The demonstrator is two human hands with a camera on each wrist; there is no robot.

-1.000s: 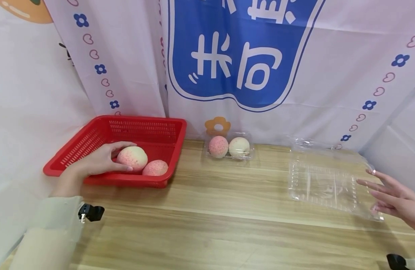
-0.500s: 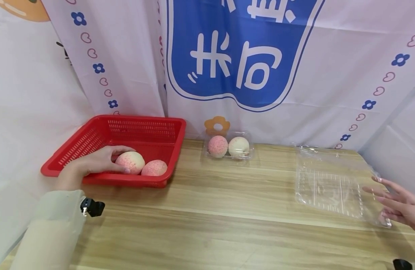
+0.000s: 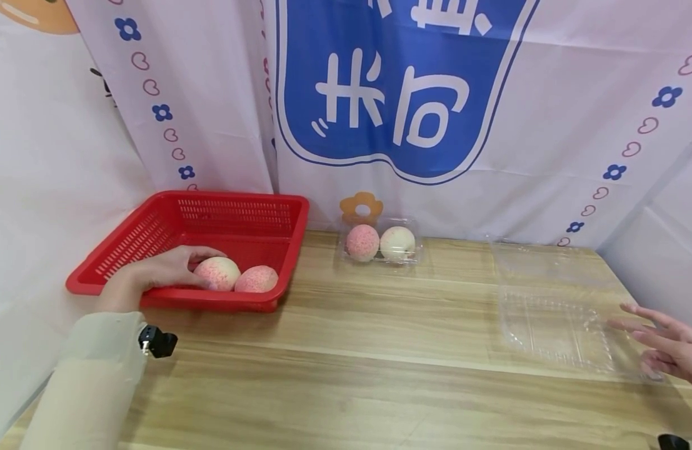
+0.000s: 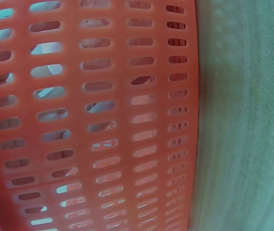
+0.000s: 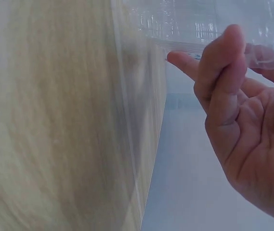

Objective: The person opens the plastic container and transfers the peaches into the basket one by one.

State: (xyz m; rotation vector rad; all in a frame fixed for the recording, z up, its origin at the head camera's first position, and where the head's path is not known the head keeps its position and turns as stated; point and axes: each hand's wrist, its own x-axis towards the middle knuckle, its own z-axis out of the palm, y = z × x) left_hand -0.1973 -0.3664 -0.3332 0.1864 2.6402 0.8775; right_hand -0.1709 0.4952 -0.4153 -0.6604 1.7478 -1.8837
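Observation:
Inside the red plastic basket (image 3: 295, 250) at the left, my left hand (image 3: 174, 269) grips a cream-and-pink peach (image 3: 220, 272) between thumb and fingers. Another pink peach (image 3: 257, 279) lies beside it, toward the basket's right wall. Over on the right, my right hand (image 3: 669, 344) holds the near right corner of an opened clear plastic clamshell box (image 3: 559, 331), its fingers spread along that edge. In the right wrist view some fingers are bent in front of the transparent box (image 5: 185, 21). The left wrist view shows the basket's slotted wall (image 4: 122, 137), which hides most of the left hand.
A closed clear box (image 3: 419, 255) with two peaches, one pink (image 3: 362, 243) and one cream (image 3: 398, 242), stands at the back against the printed cloth (image 3: 413, 144). Beneath everything is a wood-grain table (image 3: 346, 362); white walls close off both sides.
The left hand has lowered the peach slightly into the basket, down beside the other one. The right hand and the clear box have shifted right and toward me, and the box lies flatter.

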